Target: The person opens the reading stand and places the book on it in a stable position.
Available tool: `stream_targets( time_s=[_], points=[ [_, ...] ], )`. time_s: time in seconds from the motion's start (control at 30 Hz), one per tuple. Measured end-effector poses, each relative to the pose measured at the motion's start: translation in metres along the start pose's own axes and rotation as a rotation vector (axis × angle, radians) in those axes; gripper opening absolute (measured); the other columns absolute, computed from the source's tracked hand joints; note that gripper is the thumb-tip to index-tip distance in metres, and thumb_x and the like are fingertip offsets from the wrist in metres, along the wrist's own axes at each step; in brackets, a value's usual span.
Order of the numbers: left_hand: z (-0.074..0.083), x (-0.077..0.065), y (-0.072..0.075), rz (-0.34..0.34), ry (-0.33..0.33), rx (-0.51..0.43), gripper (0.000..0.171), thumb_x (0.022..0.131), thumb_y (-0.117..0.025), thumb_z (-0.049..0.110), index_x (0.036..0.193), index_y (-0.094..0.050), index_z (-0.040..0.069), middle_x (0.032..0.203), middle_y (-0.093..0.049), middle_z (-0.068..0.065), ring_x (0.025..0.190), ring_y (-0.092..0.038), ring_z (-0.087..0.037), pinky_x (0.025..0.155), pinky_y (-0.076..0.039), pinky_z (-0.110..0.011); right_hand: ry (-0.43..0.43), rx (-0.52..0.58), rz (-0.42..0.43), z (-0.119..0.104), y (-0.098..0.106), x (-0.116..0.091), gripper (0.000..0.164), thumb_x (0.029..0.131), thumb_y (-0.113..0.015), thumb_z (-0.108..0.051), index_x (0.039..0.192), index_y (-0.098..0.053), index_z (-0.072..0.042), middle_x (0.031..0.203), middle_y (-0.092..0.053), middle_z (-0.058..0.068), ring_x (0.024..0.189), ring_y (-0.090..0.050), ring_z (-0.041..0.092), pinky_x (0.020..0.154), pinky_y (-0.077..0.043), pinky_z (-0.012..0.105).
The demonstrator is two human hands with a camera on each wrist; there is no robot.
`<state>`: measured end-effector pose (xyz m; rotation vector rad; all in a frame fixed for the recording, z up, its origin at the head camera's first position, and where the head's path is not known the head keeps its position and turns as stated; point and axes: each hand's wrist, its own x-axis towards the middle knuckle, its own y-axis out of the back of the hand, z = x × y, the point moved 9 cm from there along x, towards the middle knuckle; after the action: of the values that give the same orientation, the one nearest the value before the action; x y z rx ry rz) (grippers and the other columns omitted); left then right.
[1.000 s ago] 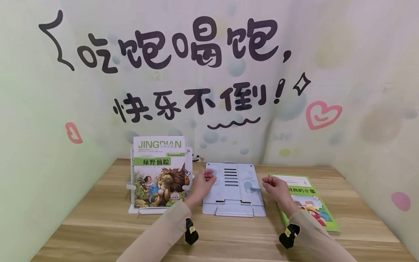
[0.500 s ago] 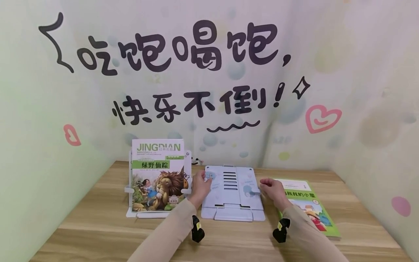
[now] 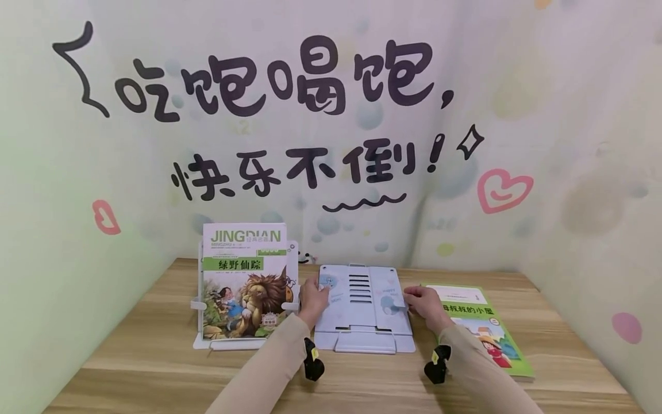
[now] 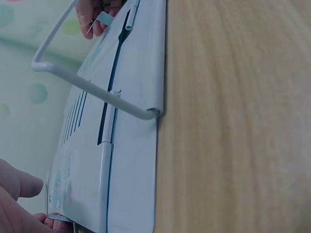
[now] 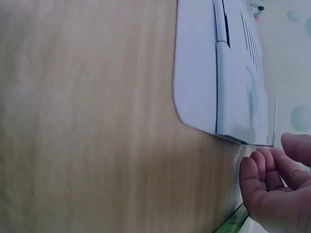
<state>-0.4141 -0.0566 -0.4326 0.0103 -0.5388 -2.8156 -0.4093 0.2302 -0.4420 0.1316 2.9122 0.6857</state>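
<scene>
A pale blue metal book stand (image 3: 362,310) lies low on the table between the hands, with slots down its middle and a wire bar at the front. My left hand (image 3: 313,305) holds its left edge, thumb on the front side and fingers partly hidden behind. At the opposite edge, my right hand (image 3: 426,302) pinches the small side clip (image 4: 105,18), as the left wrist view shows. The right wrist view has the right hand's curled fingers (image 5: 250,179) right at the stand's corner, the thumb beside the upright clip.
Left of the hands, a second stand (image 3: 197,339) props up a book with a lion cover (image 3: 243,287). A green-edged book (image 3: 496,333) lies flat on the wooden table (image 3: 155,379) at right, partly under the right forearm. A lettered curtain (image 3: 310,230) hangs behind.
My left hand has come down from over the stand's upper left to its left edge. My right hand has closed in on the right clip. The books and stands keep their places.
</scene>
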Motion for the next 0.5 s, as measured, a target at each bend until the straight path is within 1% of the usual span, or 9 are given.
stream_targets(
  time_s=[0.13, 0.23, 0.37, 0.43, 0.5],
  points=[
    [-0.0013, 0.0022, -0.0004, -0.013, 0.022, 0.012, 0.042, 0.09, -0.057, 0.004, 0.128, -0.048, -0.009, 0.122, -0.054, -0.026, 0.116, -0.048, -0.037, 0.099, -0.041, -0.048, 0.001, 0.0, 0.001, 0.0004, -0.0005, 0.0009, 0.03, 0.093, -0.054, -0.008, 0.118, -0.056, 0.01, 0.114, -0.059, 0.024, 0.087, -0.057, 0.02, 0.082, -0.052, 0.035],
    [-0.0035, 0.0038, -0.002, -0.03, 0.045, 0.018, 0.041, 0.091, -0.055, 0.003, 0.129, -0.047, -0.009, 0.124, -0.053, -0.025, 0.119, -0.046, -0.037, 0.1, -0.039, -0.049, -0.008, -0.014, -0.001, 0.0007, -0.0011, 0.0011, 0.03, 0.092, -0.055, -0.007, 0.118, -0.057, 0.009, 0.112, -0.059, 0.023, 0.087, -0.057, 0.02, 0.077, -0.052, 0.031],
    [-0.0052, 0.0054, -0.0044, -0.037, 0.058, 0.025, 0.038, 0.089, -0.054, 0.0, 0.126, -0.05, -0.008, 0.122, -0.054, -0.024, 0.117, -0.047, -0.036, 0.1, -0.04, -0.048, -0.028, -0.03, -0.001, 0.0014, -0.0017, 0.0011, 0.029, 0.092, -0.055, -0.005, 0.117, -0.058, 0.008, 0.11, -0.06, 0.021, 0.086, -0.056, 0.02, 0.071, -0.05, 0.027],
    [-0.0049, 0.0061, -0.0048, -0.034, 0.056, 0.031, 0.037, 0.088, -0.054, -0.002, 0.124, -0.051, -0.008, 0.121, -0.055, -0.024, 0.116, -0.048, -0.036, 0.099, -0.04, -0.048, -0.041, -0.026, 0.005, 0.0022, -0.0016, 0.0012, 0.028, 0.092, -0.055, -0.006, 0.117, -0.059, 0.008, 0.109, -0.06, 0.02, 0.085, -0.055, 0.02, 0.069, -0.05, 0.026],
    [-0.0057, 0.0065, -0.0047, -0.033, 0.068, 0.026, 0.038, 0.087, -0.053, -0.002, 0.125, -0.052, -0.007, 0.123, -0.055, -0.023, 0.117, -0.047, -0.036, 0.1, -0.04, -0.048, -0.049, -0.016, 0.006, 0.0027, -0.0023, 0.001, 0.028, 0.092, -0.054, -0.005, 0.116, -0.059, 0.008, 0.109, -0.06, 0.02, 0.085, -0.055, 0.02, 0.069, -0.049, 0.025]
  ],
)
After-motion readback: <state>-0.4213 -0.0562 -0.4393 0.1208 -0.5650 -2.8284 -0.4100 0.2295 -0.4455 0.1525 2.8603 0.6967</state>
